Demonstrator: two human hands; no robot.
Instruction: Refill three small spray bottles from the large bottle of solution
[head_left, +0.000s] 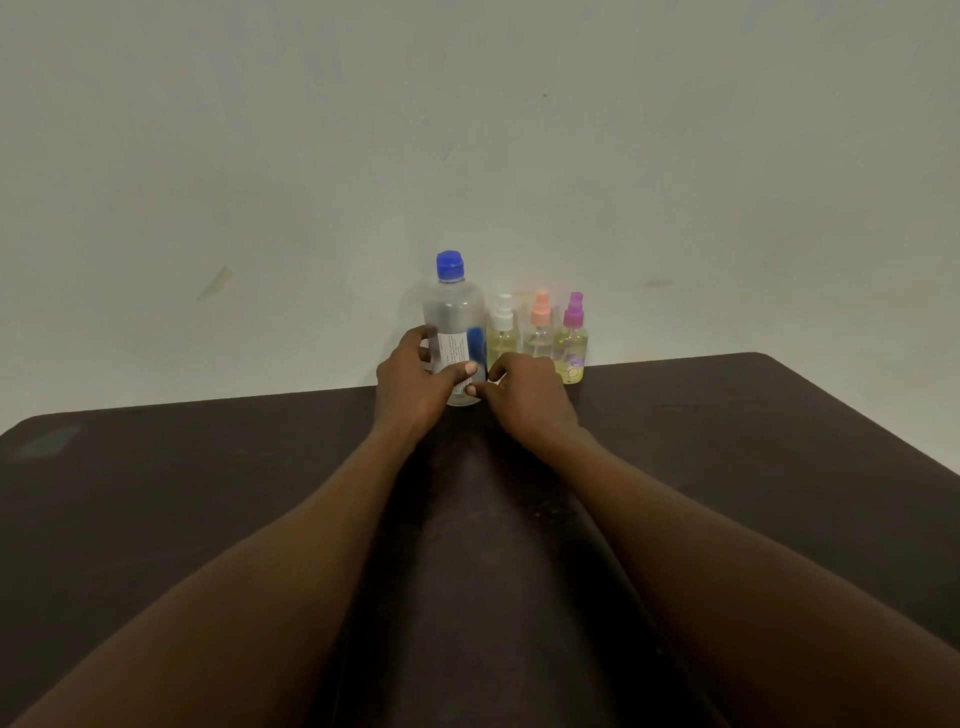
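Large bottle (454, 317), blue-capped, stands upright at the far edge of the dark surface (208, 493). The left grip (415, 387) wraps its lower body. The right grip (524, 392) curls at its base, thumb touching; whether it holds, I cannot tell. Three small spray bottles (539, 338) stand just beside it.
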